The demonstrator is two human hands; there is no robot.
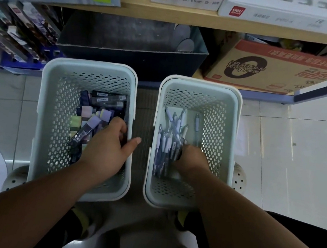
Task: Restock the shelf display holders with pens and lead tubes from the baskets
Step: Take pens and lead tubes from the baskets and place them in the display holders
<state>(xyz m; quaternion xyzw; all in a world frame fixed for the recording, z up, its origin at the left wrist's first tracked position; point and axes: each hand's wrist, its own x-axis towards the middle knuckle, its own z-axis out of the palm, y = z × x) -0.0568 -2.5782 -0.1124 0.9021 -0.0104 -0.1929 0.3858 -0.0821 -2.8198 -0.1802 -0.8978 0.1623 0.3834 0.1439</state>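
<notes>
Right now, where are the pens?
In the head view, the pens lie in the right basket on the floor, where the right hand grips some.

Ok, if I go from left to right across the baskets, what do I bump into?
left basket wall → lead tubes → left hand → right hand → right basket wall. The pens overlap the right hand, so they're left out.

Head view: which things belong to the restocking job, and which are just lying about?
Job: left basket, lead tubes, right basket, pens, left hand reaching among the tubes, right hand gripping pens.
Lying about: cardboard box, dark bin, rack of packets.
</notes>
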